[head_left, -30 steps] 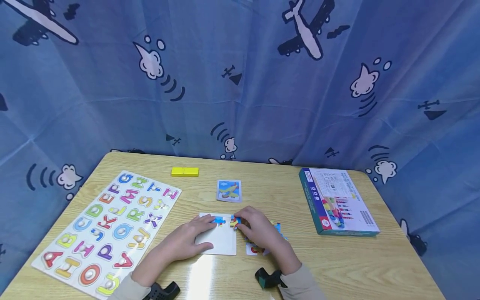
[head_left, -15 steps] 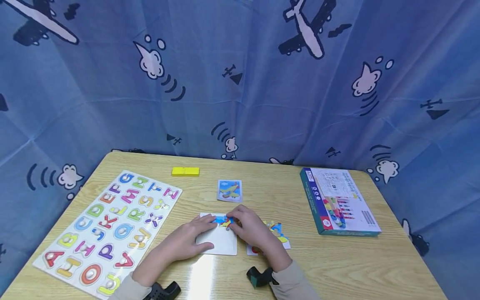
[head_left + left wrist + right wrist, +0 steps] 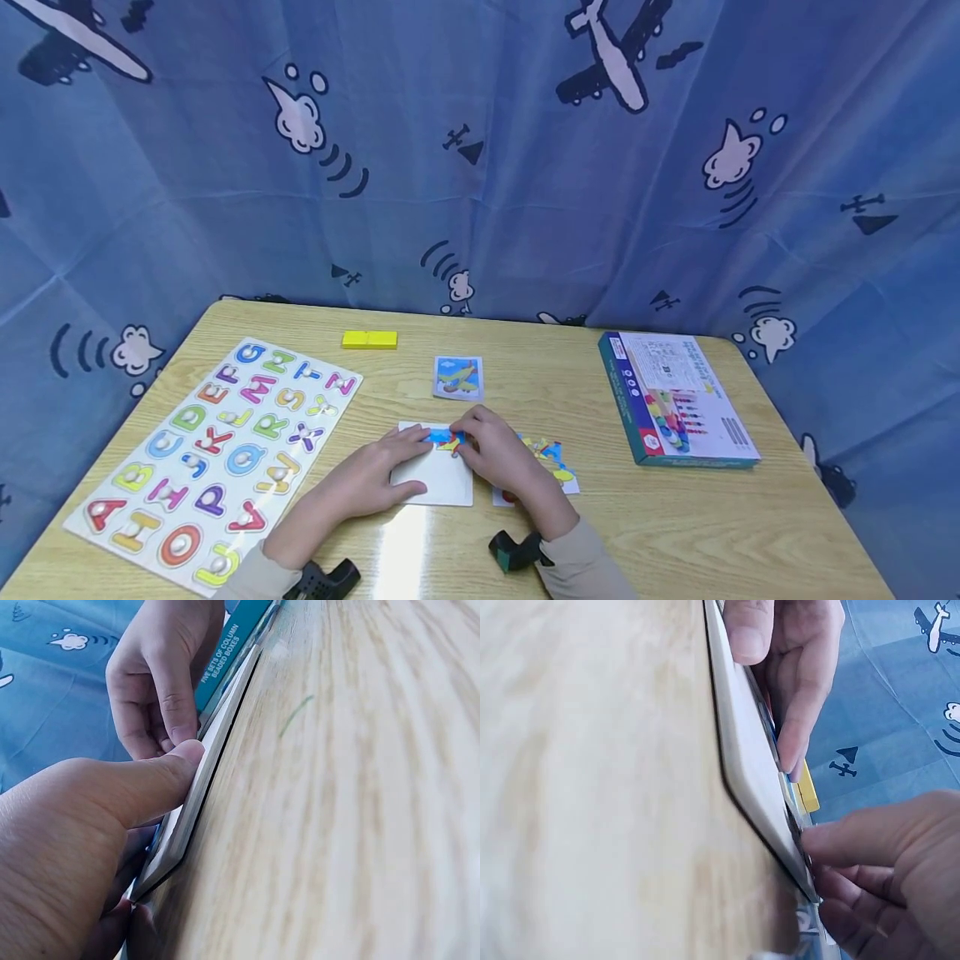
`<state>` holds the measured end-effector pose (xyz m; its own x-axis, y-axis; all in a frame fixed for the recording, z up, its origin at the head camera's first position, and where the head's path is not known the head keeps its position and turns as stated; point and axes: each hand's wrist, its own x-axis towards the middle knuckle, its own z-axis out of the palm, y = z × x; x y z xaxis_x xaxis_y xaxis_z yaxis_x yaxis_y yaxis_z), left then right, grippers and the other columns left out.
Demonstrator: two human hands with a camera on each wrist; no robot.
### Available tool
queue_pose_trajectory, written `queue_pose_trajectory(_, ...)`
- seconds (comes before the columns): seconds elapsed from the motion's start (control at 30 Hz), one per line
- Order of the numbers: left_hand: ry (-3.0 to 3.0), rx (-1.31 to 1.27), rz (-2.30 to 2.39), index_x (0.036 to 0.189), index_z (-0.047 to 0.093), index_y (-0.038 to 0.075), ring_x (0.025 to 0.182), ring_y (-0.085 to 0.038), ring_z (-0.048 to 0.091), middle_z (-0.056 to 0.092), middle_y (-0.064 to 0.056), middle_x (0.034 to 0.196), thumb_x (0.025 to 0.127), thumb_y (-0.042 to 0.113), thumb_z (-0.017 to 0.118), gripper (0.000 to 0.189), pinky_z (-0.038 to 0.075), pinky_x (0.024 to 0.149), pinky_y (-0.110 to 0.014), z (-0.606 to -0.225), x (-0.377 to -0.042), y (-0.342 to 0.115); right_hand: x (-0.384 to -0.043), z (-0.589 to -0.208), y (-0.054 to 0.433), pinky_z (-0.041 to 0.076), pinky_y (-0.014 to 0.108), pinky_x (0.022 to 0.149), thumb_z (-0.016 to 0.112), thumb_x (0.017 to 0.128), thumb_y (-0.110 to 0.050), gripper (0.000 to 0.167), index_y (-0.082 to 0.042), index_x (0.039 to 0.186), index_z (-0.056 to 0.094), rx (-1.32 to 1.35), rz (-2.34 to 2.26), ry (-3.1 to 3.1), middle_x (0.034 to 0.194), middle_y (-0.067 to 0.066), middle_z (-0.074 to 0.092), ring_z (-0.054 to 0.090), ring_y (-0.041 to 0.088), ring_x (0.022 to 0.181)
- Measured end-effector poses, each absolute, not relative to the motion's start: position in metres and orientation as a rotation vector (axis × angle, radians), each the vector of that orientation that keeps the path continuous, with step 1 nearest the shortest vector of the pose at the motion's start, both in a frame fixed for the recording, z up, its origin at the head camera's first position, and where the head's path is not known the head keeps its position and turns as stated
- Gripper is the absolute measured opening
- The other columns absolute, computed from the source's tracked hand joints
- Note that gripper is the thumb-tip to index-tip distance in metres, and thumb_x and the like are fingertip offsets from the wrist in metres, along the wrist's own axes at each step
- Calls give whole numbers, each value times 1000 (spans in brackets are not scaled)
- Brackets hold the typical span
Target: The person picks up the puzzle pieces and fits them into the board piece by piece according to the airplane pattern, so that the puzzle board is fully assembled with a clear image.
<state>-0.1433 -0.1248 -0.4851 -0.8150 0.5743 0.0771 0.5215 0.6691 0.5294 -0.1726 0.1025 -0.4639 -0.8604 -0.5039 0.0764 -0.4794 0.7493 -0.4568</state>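
Left hand (image 3: 375, 475) lies on the board (image 3: 442, 490), fingers extended, not gripping; fingertips at the blue piece (image 3: 437, 437), near 12 o'clock on the board. Probably there so neither slides. Right hand (image 3: 495, 450) pinches the red-yellow piece (image 3: 452, 445) between thumb and fingers, at about 1 o'clock on the board, against the blue one; likely held by the edge to keep the print visible and leave the joining side free. Whether the tabs are seated: cannot tell.

From the board: card (image 3: 458, 378) near 12, printed plane facing up, presumably for reference; pile (image 3: 553, 454) at 3, handy for the right hand; letter board (image 3: 247, 459) at 9, box (image 3: 675, 417) between 2 and 3, yellow block (image 3: 370, 340) at 11, all apparently just parked on the desk (image 3: 675, 533).

Head view alone gives the prints and layout. Left wrist adds the board's thick edge, left thumb on top, box lettering. Right wrist shows the right thumb close up at the board's edge; prints not readable there.
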Motion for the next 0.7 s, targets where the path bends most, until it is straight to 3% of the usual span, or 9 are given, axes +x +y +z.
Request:
queue_pose_trajectory(0.27,2779,918,860,136,53,11,139,-18,36,43,-1,147,87,42,65,58,29,117,-38,-485,-143,-125,-172,-467,101,54,29,81,66,87,-10,22,-6,109,70,-889,-689,2931,111,5,56,53,17,100)
queue_pose_trajectory(0.53,2777,954,899,135,54,10,139,-18,36,43,-3,147,87,40,65,58,27,118,-39,-489,-143,-127,-171,-465,105,51,26,77,66,88,-13,30,-3,116,68,-961,-670,2892,113,6,56,49,16,98)
queue_pose_trajectory(0.7,2803,965,950,132,57,10,137,-24,39,46,-4,145,87,39,66,55,32,114,-43,-492,-137,-132,-171,-465,106,51,26,79,65,89,-14,30,-5,117,68,-949,-670,2880,114,4,57,50,16,100)
